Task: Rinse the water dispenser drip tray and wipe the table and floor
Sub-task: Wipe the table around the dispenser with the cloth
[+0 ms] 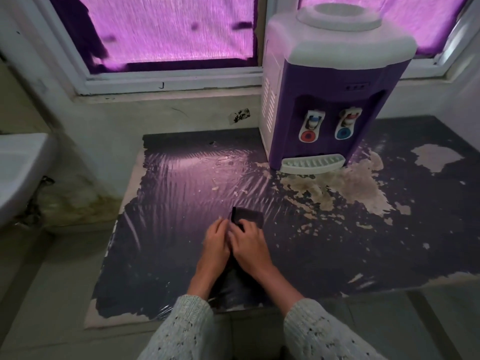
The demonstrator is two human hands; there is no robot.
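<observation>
A purple and white water dispenser point(330, 100) stands at the back right of the dark, peeling table point(337, 255). Its white slotted drip tray point(311, 163) sits in place at the dispenser's foot. Both my hands are together over the middle of the table. My left hand point(215, 245) and my right hand point(249, 245) hold a small dark cloth point(248, 216), whose folded end sticks out beyond the fingertips. The rest of the cloth is hidden under my hands.
A white sink point(18, 172) juts in at the left edge. The stained wall and a window with a purple curtain point(168, 29) lie behind the table. Pale tiled floor point(52, 281) shows to the left and in front of the table.
</observation>
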